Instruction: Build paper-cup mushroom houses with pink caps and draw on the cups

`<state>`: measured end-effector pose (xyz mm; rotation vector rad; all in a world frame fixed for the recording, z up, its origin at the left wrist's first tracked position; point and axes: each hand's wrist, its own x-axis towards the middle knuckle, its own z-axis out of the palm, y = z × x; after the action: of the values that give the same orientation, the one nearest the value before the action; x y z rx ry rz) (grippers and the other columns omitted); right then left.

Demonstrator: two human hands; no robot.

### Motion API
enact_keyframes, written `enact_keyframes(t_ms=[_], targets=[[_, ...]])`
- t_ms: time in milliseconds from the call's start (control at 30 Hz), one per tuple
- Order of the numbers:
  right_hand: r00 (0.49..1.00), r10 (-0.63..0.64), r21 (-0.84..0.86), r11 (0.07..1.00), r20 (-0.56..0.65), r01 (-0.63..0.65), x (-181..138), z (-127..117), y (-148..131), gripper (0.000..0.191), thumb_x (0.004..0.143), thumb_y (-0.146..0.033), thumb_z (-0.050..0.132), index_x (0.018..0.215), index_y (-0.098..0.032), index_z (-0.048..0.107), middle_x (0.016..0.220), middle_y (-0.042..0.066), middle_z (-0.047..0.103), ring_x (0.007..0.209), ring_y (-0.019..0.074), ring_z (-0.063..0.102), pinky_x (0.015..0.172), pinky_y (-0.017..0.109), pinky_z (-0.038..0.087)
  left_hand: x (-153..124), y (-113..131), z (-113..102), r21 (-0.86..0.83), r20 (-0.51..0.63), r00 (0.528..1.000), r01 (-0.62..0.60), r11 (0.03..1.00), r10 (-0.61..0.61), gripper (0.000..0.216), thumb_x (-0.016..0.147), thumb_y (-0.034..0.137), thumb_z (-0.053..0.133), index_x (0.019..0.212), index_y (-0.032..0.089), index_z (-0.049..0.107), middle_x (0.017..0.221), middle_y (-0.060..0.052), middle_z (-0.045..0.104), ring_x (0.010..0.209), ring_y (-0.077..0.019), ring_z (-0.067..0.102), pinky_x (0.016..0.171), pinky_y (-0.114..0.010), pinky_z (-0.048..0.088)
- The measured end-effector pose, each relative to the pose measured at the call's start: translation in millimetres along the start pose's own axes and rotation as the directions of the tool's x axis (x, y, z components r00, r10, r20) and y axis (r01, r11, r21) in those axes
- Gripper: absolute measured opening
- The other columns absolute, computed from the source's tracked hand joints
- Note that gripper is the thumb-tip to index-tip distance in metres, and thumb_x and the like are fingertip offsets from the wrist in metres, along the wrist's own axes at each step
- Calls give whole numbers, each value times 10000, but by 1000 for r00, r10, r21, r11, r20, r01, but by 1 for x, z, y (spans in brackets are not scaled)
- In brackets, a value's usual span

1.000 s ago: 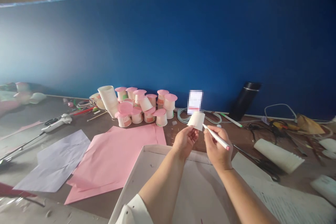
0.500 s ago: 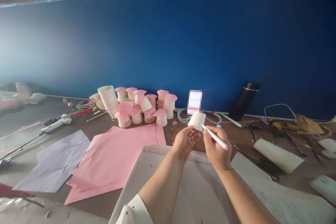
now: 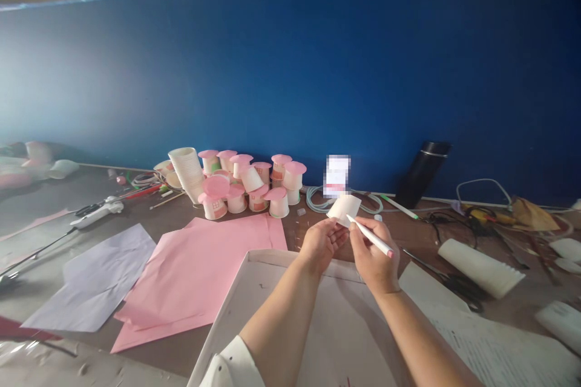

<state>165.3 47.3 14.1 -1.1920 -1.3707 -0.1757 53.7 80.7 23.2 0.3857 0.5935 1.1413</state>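
Note:
My left hand (image 3: 321,243) is raised over the table and pinches a small white paper cup (image 3: 344,208), tilted on its side. My right hand (image 3: 373,253) grips a white pen with a pink end (image 3: 371,237); its tip rests on the cup's side. Both hands hover above a large white cardboard sheet (image 3: 254,296) that lies in front of me.
Pink paper sheets (image 3: 200,272) and a pale lilac sheet (image 3: 97,278) lie left. A cluster of pink-topped paper cups (image 3: 247,184) and a cup stack (image 3: 188,172) stand by the blue wall. Right: a black flask (image 3: 422,172), scissors (image 3: 454,281), a lying cup stack (image 3: 481,269), cables.
The cup has tilted a little to the right in my left hand, and the pen tip has shifted slightly left onto it. Both hands stay in the same place.

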Motion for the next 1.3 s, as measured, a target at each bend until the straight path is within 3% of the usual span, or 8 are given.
enact_keyframes(t_ms=[400, 1300], targets=[[997, 77, -44, 996, 27, -76, -1, 0, -1, 305, 936, -476, 587, 962, -189, 690, 835, 85, 735, 703, 200, 691, 652, 305, 550, 3, -4, -4, 45, 59, 998, -33, 998, 30, 64, 856, 162, 665, 843, 106, 695, 786, -82, 688, 767, -160, 680, 863, -304, 525], [999, 41, -79, 996, 22, -39, 1, 0, -1, 301, 949, -475, 573, 944, -194, 679, 839, 81, 732, 685, 194, 684, 638, 304, 544, 4, -6, -4, 126, 79, 995, -74, 989, 64, 170, 807, 261, 777, 888, 120, 726, 865, -106, 729, 838, -178, 691, 873, -302, 500]])
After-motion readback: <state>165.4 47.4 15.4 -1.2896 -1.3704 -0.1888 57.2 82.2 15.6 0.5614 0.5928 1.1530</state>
